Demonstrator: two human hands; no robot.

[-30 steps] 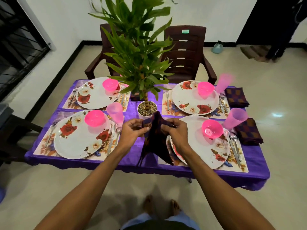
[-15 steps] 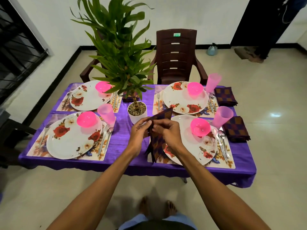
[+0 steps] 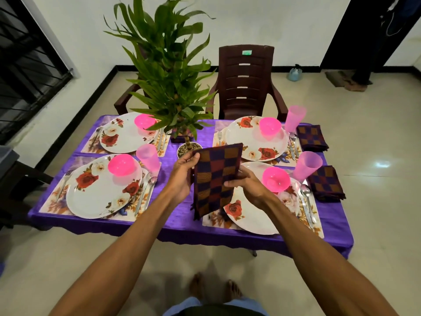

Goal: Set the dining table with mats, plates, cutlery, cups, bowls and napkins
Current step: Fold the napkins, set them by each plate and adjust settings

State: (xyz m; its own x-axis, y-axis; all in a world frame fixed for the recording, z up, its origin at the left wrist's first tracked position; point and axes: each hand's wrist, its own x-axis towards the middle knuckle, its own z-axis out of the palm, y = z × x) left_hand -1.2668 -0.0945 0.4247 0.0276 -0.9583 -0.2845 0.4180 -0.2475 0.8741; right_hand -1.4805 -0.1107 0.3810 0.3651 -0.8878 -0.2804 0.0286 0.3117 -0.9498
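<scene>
The dark checked cloth napkin (image 3: 216,179), in maroon, navy and mustard squares, is held in the air above the middle of the table, its flat face turned to the camera. Its long axis runs nearly upright, leaning a little to the right at the top. The top edge reaches the white pebble-filled plant pot (image 3: 182,149), and the fringed lower corner hangs over the near side of the table.

The left hand (image 3: 182,176) pinches the napkin's upper left edge, thumb in front and fingers behind. The right hand (image 3: 248,185) grips the right edge at mid-height, thumb across the front and fingers curled round the back.

Under the napkin a bare strip of purple satin tablecloth (image 3: 177,226) runs between the near left floral mat (image 3: 52,201) and the near right floral mat (image 3: 213,221). The napkin's right side overlaps the near right rose-patterned white plate (image 3: 248,215).

Along the table's right edge lie two folded checked napkins (image 3: 327,182), just beside the cutlery. The mats come close to the front edge.
</scene>
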